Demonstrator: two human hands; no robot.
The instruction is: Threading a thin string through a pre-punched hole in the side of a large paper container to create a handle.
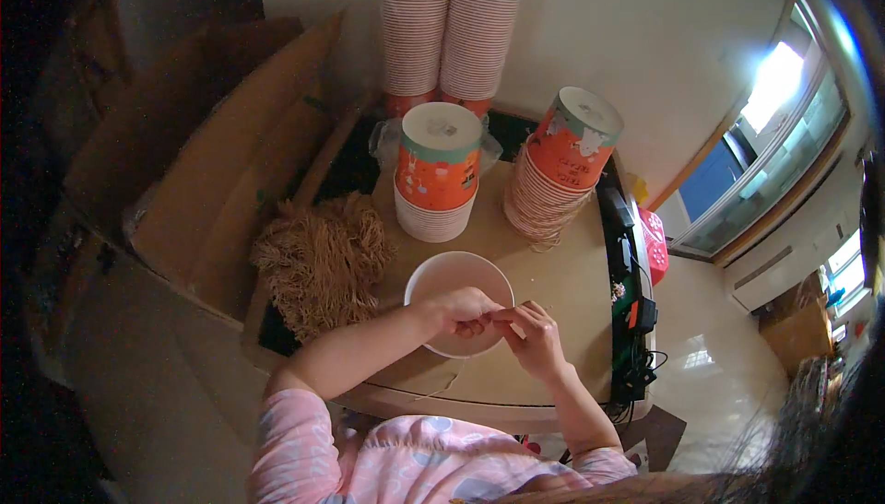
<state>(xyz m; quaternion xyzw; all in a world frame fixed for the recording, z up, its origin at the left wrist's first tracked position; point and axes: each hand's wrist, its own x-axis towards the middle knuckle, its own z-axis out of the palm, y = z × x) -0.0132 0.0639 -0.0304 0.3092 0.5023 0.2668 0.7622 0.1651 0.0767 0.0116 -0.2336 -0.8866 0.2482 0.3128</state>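
A white paper bucket [441, 274] is at the table's near side, its open mouth facing me. My left hand [468, 310] reaches across its mouth with curled fingers. Fingertip to fingertip with it, my right hand [532, 331] pinches at the bucket's right rim. What lies between the fingertips is too small to make out. A thin tan string [450, 384] trails below the bucket onto the table; its upper end is hidden. Left of the bucket lies a large tangled bundle of tan strings [327, 260].
An orange-and-green stack of upturned buckets [439, 168] stands behind; another leaning stack [572, 149], strings around its rims, stands right. Two tall white-rimmed stacks [415, 39] rise by the wall. Cardboard [230, 126] borders the left, power strips and cables [636, 338] the right edge.
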